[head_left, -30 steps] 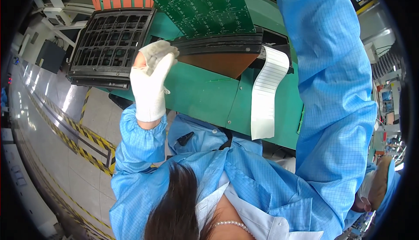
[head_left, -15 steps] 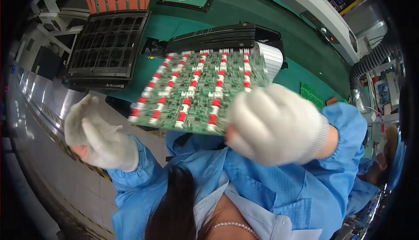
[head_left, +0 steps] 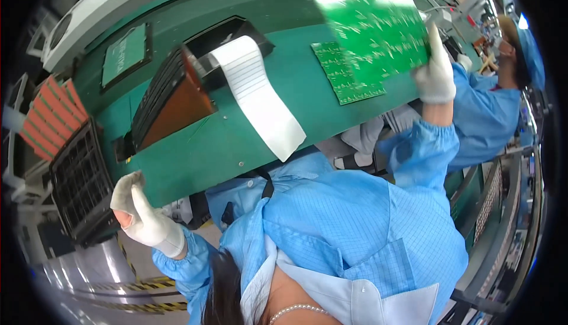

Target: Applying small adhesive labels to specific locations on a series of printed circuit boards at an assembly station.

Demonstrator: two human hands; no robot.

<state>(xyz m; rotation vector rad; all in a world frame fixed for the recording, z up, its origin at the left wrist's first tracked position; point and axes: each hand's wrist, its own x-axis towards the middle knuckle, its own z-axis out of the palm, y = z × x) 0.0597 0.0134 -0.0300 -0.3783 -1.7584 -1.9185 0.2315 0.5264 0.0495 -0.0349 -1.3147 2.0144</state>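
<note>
Board (head_left: 370, 26), green: gripped at 1 edge by right hand (head_left: 438, 70); left hand (head_left: 142, 215) spread wide, nothing seen held.
Supported from 1 side over bench (head_left: 290, 88), it could be tipped or dropped; overlapped panel (head_left: 334, 73) could be scraped.

A large, rectangular circuit board (head_left: 373, 32) — bright green, glossy, streaked with white glare and dotted with small pale marks — slants just left of the right hand (head_left: 436, 70), held by its edge, well apart from the left hand (head_left: 142, 214).
</note>
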